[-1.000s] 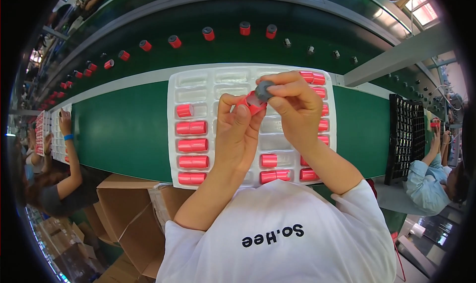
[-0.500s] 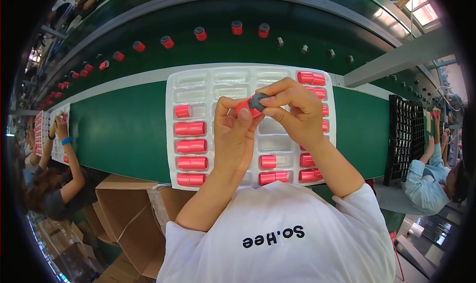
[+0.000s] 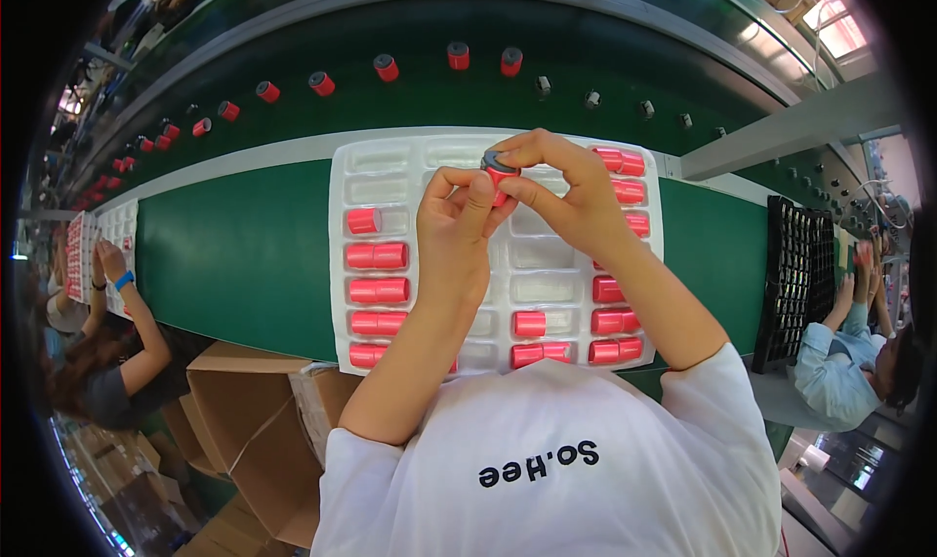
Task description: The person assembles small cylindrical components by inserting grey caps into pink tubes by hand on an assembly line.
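Observation:
My left hand (image 3: 455, 227) and my right hand (image 3: 568, 188) meet over the far half of a white moulded tray (image 3: 342, 264). Between their fingertips is a short pinkish-red cylinder with a dark grey top (image 3: 500, 169). The left fingers are closed round its red body; right thumb and fingers pinch it at the grey top and the side. Below, the tray's pockets hold red tube pieces (image 3: 377, 256) in the left and right columns, some pockets with two end to end. A single red piece (image 3: 529, 324) lies nearer me. My hands and forearms hide part of the tray.
Beyond the tray, a green belt (image 3: 420, 98) carries a row of red cylinders with grey tops (image 3: 387, 67) and small grey parts (image 3: 592, 99). A metal post (image 3: 781, 118) slants in at right, near a black tray (image 3: 781, 264). Cardboard boxes (image 3: 244, 440) stand lower left. Co-workers sit both sides.
Both hands have moved slightly away from me with the cylinder, which now stands more upright. The pieces on the belt have shifted a little to the left.

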The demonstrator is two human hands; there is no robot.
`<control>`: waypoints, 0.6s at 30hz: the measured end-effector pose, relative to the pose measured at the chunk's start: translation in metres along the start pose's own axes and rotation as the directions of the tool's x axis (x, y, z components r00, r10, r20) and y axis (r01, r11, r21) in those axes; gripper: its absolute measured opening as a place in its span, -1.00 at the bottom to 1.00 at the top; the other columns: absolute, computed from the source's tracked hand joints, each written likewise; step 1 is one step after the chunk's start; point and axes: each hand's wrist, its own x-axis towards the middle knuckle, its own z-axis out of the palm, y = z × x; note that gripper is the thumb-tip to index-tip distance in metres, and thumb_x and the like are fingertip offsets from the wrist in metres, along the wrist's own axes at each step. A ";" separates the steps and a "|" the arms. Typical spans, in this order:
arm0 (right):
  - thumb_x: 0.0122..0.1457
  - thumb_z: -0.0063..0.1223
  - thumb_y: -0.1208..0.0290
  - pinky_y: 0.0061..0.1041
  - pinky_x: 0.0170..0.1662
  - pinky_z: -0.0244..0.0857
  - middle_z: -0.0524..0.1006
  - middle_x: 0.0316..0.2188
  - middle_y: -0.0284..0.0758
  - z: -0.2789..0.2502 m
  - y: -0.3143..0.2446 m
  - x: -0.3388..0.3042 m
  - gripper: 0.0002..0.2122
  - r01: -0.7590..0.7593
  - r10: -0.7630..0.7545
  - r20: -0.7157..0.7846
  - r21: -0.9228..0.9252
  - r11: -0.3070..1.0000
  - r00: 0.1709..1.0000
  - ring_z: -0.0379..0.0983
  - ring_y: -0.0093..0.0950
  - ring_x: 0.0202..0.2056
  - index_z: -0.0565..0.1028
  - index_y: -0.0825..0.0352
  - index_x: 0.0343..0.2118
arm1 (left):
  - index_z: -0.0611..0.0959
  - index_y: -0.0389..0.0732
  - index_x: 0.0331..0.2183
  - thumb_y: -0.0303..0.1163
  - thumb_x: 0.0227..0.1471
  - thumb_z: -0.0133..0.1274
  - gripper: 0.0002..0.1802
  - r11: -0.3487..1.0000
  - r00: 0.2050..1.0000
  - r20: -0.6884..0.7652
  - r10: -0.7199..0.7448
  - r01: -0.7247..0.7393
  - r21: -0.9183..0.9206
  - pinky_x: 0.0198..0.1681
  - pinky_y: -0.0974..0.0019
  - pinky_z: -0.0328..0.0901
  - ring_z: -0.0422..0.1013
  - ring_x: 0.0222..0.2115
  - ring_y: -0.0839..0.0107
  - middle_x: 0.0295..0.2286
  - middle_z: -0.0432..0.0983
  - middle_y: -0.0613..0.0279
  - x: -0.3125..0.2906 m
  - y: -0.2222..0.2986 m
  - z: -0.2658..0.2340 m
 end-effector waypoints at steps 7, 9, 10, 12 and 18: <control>0.05 0.16 0.56 -0.58 -0.21 0.34 0.52 -0.35 -0.32 -0.041 0.085 0.049 -0.88 0.006 -0.081 -0.269 -0.269 0.963 0.960 0.47 -0.49 -0.33 0.47 0.36 -0.34 | 0.46 -0.23 -0.14 -0.41 -0.06 0.21 -0.59 0.223 0.912 0.236 0.335 -0.320 0.921 0.01 0.25 0.26 0.35 -0.09 0.23 -0.17 0.44 0.12 0.017 0.038 -0.030; 0.04 0.17 0.52 -0.49 -0.26 0.38 0.52 -0.39 -0.24 -0.079 0.128 0.070 -0.84 -0.022 -0.212 -0.274 -0.657 0.753 0.938 0.51 -0.34 -0.35 0.41 0.32 -0.35 | 0.49 -0.20 -0.14 -0.50 -0.17 0.23 -0.54 -0.224 0.862 0.418 0.288 -0.363 0.904 -0.01 0.18 0.25 0.31 -0.10 0.14 -0.18 0.42 0.11 0.018 0.056 -0.060; 0.04 0.17 0.52 -0.49 -0.26 0.38 0.52 -0.39 -0.24 -0.086 0.143 0.072 -0.84 -0.030 -0.211 -0.283 -0.661 0.750 0.936 0.51 -0.34 -0.35 0.41 0.32 -0.35 | 0.49 -0.20 -0.14 -0.50 -0.17 0.23 -0.54 -0.224 0.859 0.427 0.282 -0.374 0.900 -0.01 0.18 0.25 0.31 -0.10 0.14 -0.18 0.42 0.11 0.016 0.063 -0.071; 0.02 0.17 0.47 -0.33 -0.28 0.37 0.51 -0.41 -0.21 -0.092 0.158 0.079 -0.82 -0.075 -0.027 -0.125 -0.740 0.668 0.992 0.48 -0.19 -0.32 0.39 0.28 -0.34 | 0.56 -0.19 -0.22 -0.54 -0.16 0.20 -0.64 -0.303 0.985 0.170 0.015 -0.157 0.940 -0.05 0.22 0.27 0.29 -0.11 0.12 -0.20 0.42 0.12 0.011 0.076 -0.086; 0.05 0.16 0.35 -0.28 -0.25 0.36 0.46 -0.37 -0.20 -0.036 0.108 0.099 -0.76 0.071 -0.133 0.006 -0.872 0.485 0.991 0.45 -0.17 -0.29 0.37 0.29 -0.29 | 0.58 -0.20 -0.29 -0.56 -0.11 0.15 -0.76 -0.275 0.955 0.275 0.106 -0.238 0.932 -0.10 0.21 0.28 0.33 -0.17 0.11 -0.27 0.44 0.11 0.001 0.083 -0.107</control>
